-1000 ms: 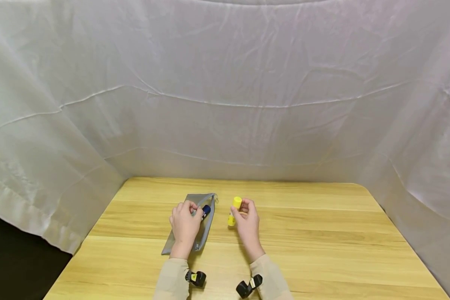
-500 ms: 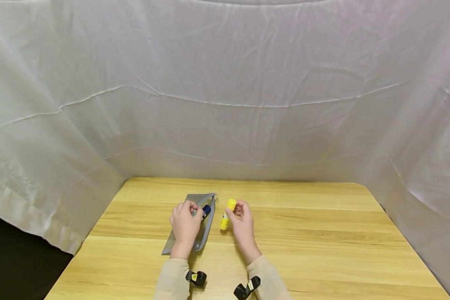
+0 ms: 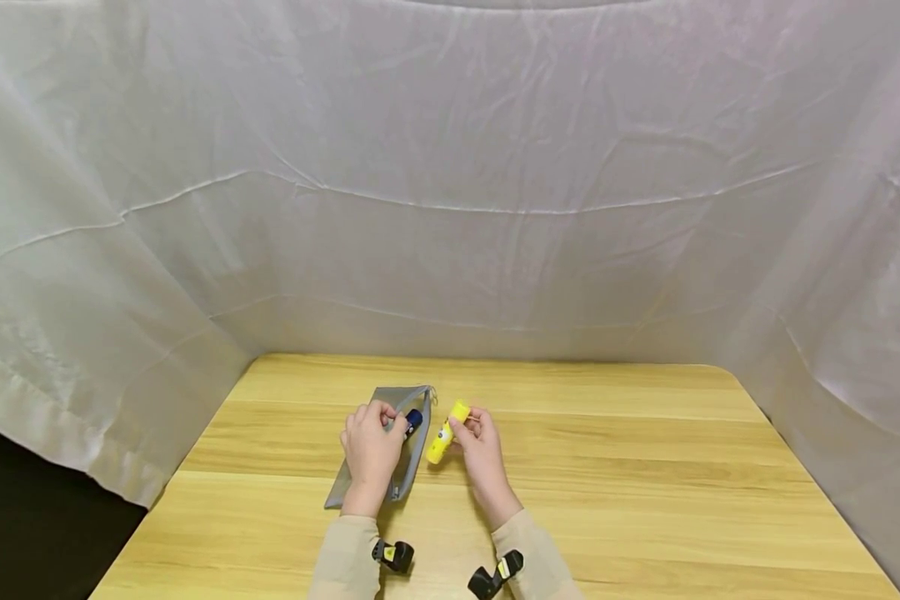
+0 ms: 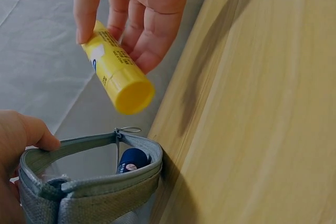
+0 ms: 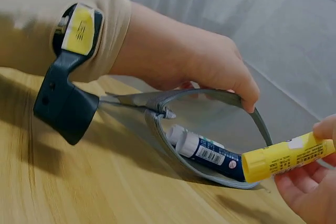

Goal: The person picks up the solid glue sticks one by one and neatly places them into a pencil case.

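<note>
A yellow glue stick (image 3: 444, 437) is pinched between the thumb and fingers of my right hand (image 3: 486, 458), tilted, just right of a grey zip pouch (image 3: 392, 396). My left hand (image 3: 372, 450) grips the pouch's edge, thumb over the rim (image 4: 89, 184) in the left wrist view. The pouch's mouth is unzipped and spread. Inside lies a dark blue glue stick (image 5: 218, 160) with a white end; a second white end (image 5: 174, 132) shows beside it. In the left wrist view the yellow stick hangs above the opening, apart from it.
The pouch lies on a wooden table (image 3: 607, 483), left of the middle. A grey-white curtain (image 3: 495, 250) surrounds the table's back and sides. Black wrist cameras (image 3: 394, 557) are strapped over beige sleeves (image 3: 345, 558).
My right hand has moved left with the yellow glue stick, closer to the pouch, and the stick has tilted further from upright. The left hand and pouch have stayed in place.
</note>
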A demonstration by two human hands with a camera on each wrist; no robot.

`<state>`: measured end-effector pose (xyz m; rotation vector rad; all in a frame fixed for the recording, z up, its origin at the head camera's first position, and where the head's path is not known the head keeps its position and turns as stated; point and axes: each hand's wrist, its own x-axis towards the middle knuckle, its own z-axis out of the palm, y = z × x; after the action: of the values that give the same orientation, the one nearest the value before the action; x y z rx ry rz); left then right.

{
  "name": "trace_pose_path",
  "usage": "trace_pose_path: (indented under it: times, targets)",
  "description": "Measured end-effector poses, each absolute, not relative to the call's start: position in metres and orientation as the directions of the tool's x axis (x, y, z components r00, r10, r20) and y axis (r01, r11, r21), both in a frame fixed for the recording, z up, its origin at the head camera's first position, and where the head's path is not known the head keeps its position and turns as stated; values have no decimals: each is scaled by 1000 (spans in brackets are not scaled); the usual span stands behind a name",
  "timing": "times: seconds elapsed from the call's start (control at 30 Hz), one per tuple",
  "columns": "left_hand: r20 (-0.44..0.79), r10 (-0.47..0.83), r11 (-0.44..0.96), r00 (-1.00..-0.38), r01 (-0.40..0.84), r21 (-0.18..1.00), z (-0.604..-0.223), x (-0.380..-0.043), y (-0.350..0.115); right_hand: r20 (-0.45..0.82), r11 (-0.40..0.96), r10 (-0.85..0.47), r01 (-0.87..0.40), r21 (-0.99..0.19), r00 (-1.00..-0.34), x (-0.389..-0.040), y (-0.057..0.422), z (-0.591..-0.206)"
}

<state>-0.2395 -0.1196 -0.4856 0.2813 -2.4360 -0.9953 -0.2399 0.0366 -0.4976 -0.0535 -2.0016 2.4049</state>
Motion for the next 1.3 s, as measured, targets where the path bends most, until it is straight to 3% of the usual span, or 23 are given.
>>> trace_pose_path:
  times: [0.47,1.3]
  targets:
    - [389,-372,719,-842,4,695,-485,-240,-120,-123,-336,-82,144,-931,-989,-239,29,-502]
    - [393,-370,729,-842,-1,684,-484,-238,-122,-149,-317,-101,174,-932,-984,-245,13,-515]
